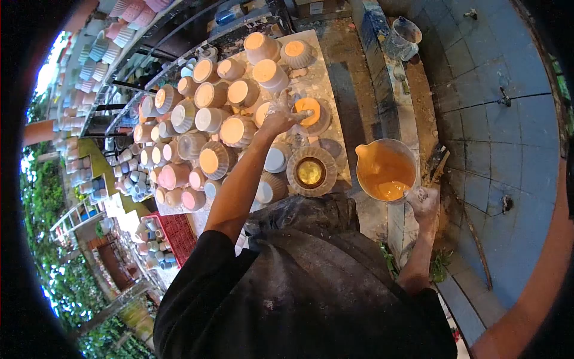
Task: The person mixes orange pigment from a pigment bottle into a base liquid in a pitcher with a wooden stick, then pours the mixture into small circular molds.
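My right hand [423,201] is closed at the near edge of a pouring jug [385,157] with a spout and orange liquid pooled inside. My left hand [282,115] reaches over the table with its fingers apart. One fingertip lies at the orange surface of a round mould [323,121]; whether it touches is hard to tell. Just nearer to me stands a clear fluted mould [294,173] with a yellowish, shiny bottom. Several filled pots with pale orange tops, such as a fluted one [237,130], crowd the table left of my hand.
The speckled table [326,72] carries rows of pots and moulds. A stained clear jug [403,38] stands on the ledge at the upper right. Shelves of pastel pots [98,51] line the left, and a red crate [177,232] sits below them. A blue-grey tiled wall [478,152] rises right.
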Demonstrator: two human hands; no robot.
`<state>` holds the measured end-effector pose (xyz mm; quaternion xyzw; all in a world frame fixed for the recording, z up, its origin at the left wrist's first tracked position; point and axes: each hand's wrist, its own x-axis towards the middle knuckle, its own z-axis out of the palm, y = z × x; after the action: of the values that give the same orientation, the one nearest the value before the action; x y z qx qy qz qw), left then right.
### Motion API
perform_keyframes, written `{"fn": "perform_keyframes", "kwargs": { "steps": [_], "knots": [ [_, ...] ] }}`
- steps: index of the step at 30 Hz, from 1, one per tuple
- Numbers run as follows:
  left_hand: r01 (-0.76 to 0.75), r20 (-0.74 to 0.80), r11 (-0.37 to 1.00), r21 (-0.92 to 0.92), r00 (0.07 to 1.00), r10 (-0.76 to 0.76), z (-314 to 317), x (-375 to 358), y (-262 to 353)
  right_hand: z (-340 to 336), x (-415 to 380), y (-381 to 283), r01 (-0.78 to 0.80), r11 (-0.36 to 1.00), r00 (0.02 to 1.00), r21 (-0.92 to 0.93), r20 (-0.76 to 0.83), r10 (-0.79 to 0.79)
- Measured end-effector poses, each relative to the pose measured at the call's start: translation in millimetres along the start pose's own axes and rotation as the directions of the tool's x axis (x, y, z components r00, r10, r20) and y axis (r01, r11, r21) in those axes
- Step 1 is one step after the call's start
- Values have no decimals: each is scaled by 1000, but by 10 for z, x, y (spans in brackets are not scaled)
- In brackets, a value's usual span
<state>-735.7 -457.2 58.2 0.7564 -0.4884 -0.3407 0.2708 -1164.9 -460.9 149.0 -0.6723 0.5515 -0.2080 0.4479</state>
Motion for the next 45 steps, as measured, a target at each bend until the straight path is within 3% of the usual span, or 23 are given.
{"fn": "perform_keyframes", "kwargs": {
  "steps": [3,5,8,10,12,13,15,16,18,21,24,30,34,36,37,39,40,42,45],
  "knots": [
    [-2,-15,995,104,1000,3,-94,18,128,22,-12,11,31,999,999,-6,-35,-31],
    [1,22,999,51,1000,-2,-5,41,0,-24,-27,-59,-25,999,999,-42,18,26],
    [14,10,1000,1,1000,-14,0,96,-75,13,-61,280,25,991,999,-129,-37,-30],
    [42,15,999,-16,999,-42,3,96,-113,122,-98,393,100,985,969,-141,-211,-129],
    [78,40,997,-27,996,-77,4,88,-98,104,-112,390,95,986,969,-138,-215,-124],
    [64,4,997,-38,998,-64,-28,91,-68,43,-101,269,54,991,988,-126,-134,-71],
    [35,-65,998,-58,997,-39,-118,87,1,45,-86,244,91,982,983,-165,-142,-115],
    [68,-62,997,-27,996,-70,-119,70,56,100,-84,311,166,961,950,-221,-225,-215],
    [138,-65,990,31,989,-135,-85,35,144,96,-85,274,196,958,946,-211,-215,-241],
    [-29,-66,999,-20,997,28,-100,65,119,30,-56,-63,112,990,992,-87,-43,-116],
    [99,-63,995,7,993,-98,-74,47,133,57,-82,39,155,982,986,-108,-44,-160],
    [26,-99,1000,-5,995,-26,-35,50,17,109,-151,148,144,979,977,-141,-136,-163],
    [-37,-39,998,54,998,39,-69,10,67,-11,-354,404,141,963,976,-229,-129,-173],
    [-158,-164,987,37,973,162,-29,45,-37,-44,-487,334,43,999,983,-29,-178,-47],
    [-223,-226,971,83,945,236,-69,-2,82,-37,-584,438,99,994,963,-46,-246,-107],
    [-135,-253,989,69,956,148,-155,-103,198,-13,-728,666,216,972,897,-94,-374,-236],
    [-90,-268,994,64,958,104,-207,-163,243,-38,-775,623,174,984,907,-47,-381,-179],
    [-181,-366,980,86,909,200,-313,-387,339,-75,-884,515,87,995,921,52,-386,-61],
    [-272,-461,961,58,846,267,-507,-966,745,59,-1012,626,317,945,757,-77,-579,-302]
  ]
}}
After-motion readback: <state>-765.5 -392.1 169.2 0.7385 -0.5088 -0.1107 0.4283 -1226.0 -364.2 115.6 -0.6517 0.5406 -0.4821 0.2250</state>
